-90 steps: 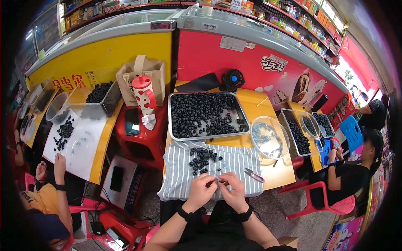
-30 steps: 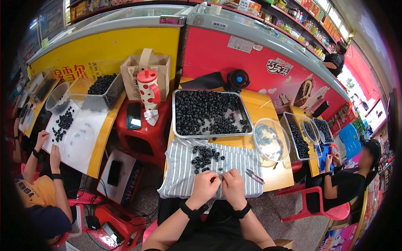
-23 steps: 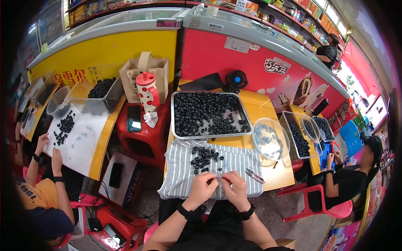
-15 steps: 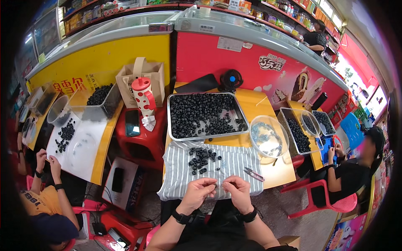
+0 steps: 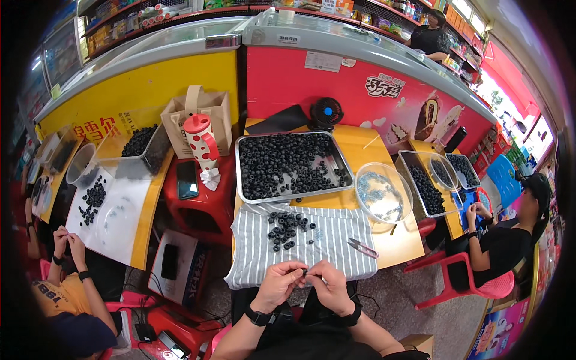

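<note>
My left hand (image 5: pixel 276 287) pinches a small black ring-shaped piece (image 5: pixel 304 272) between thumb and forefinger, just over the front edge of the striped cloth (image 5: pixel 336 225). Against it, my right hand (image 5: pixel 332 290) has its fingertips pressed together; whatever they grip is too small to make out. A loose pile of similar black pieces (image 5: pixel 287 227) lies on the cloth beyond my hands. Small scissors-like snips (image 5: pixel 363 248) rest at the cloth's right side. Behind the cloth stands a metal tray (image 5: pixel 294 196) heaped with more black pieces.
Right of the tray sits a round clear dish (image 5: pixel 384 217) with tiny bluish bits. A small black fan (image 5: pixel 326 113) stands behind. At left, a red stool (image 5: pixel 210 219) carries a spotted tumbler (image 5: pixel 201 141), a phone and a paper bag. Co-workers sit at tables on both sides.
My hands have come together, the right moving left until its fingertips meet the left's at the black piece. The view has shifted slightly.
</note>
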`<state>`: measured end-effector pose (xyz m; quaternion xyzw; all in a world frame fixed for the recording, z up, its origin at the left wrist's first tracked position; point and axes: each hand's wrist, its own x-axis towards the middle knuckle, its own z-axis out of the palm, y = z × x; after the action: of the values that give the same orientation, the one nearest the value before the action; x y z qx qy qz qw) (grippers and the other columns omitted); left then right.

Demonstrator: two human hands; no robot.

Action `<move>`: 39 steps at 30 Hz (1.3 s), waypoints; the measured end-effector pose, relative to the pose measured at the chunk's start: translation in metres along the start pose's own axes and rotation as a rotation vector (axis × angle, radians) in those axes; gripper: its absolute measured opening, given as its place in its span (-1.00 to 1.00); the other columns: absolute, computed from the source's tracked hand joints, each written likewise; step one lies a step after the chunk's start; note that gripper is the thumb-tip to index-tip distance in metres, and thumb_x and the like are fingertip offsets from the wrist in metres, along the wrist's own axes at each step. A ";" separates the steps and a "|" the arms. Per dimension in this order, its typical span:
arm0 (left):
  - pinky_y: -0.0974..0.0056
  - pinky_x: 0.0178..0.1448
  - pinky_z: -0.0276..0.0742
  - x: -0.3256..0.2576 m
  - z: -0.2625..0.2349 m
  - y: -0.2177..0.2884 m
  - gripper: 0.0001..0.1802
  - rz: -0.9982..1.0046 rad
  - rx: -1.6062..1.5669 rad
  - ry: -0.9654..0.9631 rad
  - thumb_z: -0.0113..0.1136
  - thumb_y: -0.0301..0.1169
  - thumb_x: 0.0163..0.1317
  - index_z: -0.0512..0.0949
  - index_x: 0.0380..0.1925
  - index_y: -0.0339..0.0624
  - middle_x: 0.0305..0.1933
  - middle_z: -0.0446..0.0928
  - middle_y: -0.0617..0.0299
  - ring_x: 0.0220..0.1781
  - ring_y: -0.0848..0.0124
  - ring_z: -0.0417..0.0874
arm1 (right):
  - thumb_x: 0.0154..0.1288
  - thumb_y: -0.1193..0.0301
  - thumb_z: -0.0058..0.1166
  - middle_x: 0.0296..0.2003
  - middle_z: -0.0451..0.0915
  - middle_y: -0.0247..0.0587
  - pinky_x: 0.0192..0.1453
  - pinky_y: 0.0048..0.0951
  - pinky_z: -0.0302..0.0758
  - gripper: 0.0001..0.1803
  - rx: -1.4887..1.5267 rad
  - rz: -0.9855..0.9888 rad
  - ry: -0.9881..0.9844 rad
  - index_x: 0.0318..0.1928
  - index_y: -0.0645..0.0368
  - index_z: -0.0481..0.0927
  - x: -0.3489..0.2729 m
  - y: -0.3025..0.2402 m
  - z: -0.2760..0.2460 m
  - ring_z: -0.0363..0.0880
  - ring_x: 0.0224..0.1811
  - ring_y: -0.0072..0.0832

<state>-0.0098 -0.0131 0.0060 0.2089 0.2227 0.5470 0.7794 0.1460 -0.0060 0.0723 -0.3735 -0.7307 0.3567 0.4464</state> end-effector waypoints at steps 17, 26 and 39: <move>0.43 -0.23 0.59 -0.008 -0.010 0.006 -0.77 -0.055 -0.109 -0.068 0.07 -0.57 0.30 0.51 -0.06 -0.41 -0.26 0.61 0.12 -0.34 0.45 0.63 | 0.12 0.68 0.14 -0.43 0.51 -0.32 -0.37 -0.56 0.43 -0.90 0.265 0.264 -0.113 -0.34 0.28 0.53 0.012 0.009 0.002 0.52 -0.40 -0.59; 0.39 -0.13 0.56 -0.002 -0.007 0.007 -0.74 0.023 -0.127 -0.040 0.09 -0.55 0.29 0.50 -0.04 -0.41 -0.24 0.57 0.10 -0.26 0.42 0.60 | 0.06 0.49 0.18 -0.47 0.52 -0.04 -0.33 -0.21 0.46 -0.91 -0.511 0.059 -0.041 -0.45 0.23 0.54 0.061 0.055 -0.001 0.54 -0.39 -0.09; 0.32 -0.07 0.53 -0.003 -0.007 0.004 -0.78 0.057 -0.152 -0.027 0.02 -0.53 0.34 0.49 -0.05 -0.37 -0.22 0.57 0.13 -0.22 0.37 0.60 | 0.19 0.62 0.09 -0.43 0.53 -0.40 -0.33 -0.63 0.42 -0.96 0.192 0.319 0.002 -0.32 0.29 0.53 0.027 0.022 -0.007 0.47 -0.40 -0.73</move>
<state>-0.0182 -0.0135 0.0028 0.1628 0.1638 0.5814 0.7801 0.1487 0.0287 0.0661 -0.4407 -0.6243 0.4908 0.4185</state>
